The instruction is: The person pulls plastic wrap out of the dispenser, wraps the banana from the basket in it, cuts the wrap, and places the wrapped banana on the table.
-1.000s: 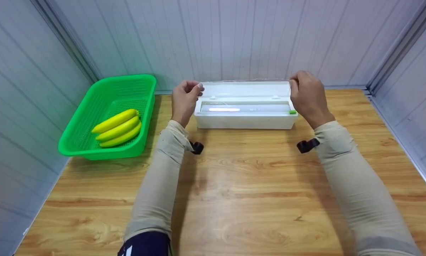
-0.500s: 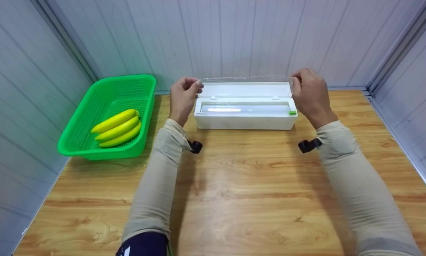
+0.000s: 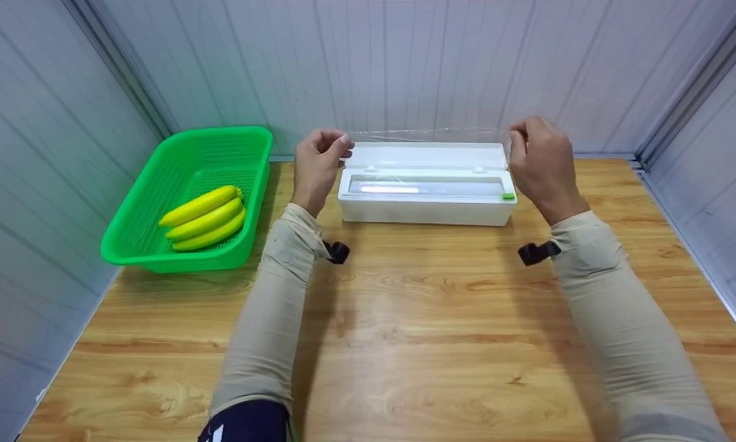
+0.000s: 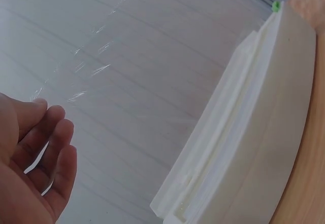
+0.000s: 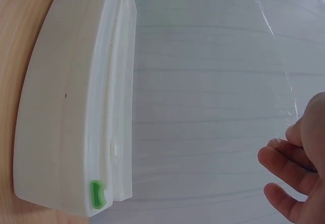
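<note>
A sheet of clear plastic wrap [image 4: 101,56] stretches between the two hands, above the white cling-film box [image 3: 426,212]. My left hand [image 3: 318,166] pinches one corner of the wrap between thumb and fingertip, as the left wrist view shows. Opposite it, my right hand [image 3: 542,162] pinches the other corner; in the right wrist view the film's crinkled edge runs up from its thumb [image 5: 297,132]. The box stands on the table with its lid [image 3: 426,156] raised at the back. A green slider [image 3: 507,196] sits at the right end of its front edge.
On the left stands a green plastic basket [image 3: 113,245] with several yellow bananas [image 3: 205,218] in it. The wooden table [image 3: 404,319] runs back to a pale panelled wall [image 3: 404,67], with further panels at both sides.
Both hands have risen slightly, and the wrap's edge now shows higher above the lid. The right hand has also shifted a little to the right. Basket and bananas stay put.
</note>
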Action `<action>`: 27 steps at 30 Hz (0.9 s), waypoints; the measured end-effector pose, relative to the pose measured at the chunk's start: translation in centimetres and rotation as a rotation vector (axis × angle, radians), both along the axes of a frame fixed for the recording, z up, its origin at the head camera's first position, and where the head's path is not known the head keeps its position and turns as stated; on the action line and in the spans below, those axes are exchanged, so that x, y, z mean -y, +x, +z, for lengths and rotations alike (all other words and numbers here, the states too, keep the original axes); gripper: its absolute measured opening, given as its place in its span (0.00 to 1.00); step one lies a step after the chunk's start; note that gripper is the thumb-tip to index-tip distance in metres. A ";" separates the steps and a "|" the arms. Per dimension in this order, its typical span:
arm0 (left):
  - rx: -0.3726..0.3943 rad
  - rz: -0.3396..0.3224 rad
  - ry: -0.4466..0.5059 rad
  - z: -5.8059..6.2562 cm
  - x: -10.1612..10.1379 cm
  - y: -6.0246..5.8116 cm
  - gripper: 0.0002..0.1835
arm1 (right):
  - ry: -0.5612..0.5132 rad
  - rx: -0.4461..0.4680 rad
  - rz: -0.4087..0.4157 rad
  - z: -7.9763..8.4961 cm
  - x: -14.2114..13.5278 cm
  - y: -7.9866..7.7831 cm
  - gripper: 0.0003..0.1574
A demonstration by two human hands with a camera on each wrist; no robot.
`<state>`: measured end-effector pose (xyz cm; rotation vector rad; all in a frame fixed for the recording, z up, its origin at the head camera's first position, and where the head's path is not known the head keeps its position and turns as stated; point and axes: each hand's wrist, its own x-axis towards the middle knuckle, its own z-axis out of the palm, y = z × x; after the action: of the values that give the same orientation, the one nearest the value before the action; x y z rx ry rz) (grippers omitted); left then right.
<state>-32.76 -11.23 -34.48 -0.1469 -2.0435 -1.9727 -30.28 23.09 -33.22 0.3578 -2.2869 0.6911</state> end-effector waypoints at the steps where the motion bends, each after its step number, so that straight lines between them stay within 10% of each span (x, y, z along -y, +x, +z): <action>1: -0.005 -0.005 0.001 0.0 0.0 0.0 0.08 | 0.002 -0.004 -0.001 0.0 0.0 0.0 0.17; 27: -0.087 -0.050 0.013 1.5 -0.1 0.8 0.08 | -0.023 -0.079 0.008 1.8 -0.5 1.1 0.14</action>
<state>-31.98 -11.10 -32.98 -0.2791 -1.9898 -1.9728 -29.17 23.54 -31.39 0.3768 -2.2024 0.6943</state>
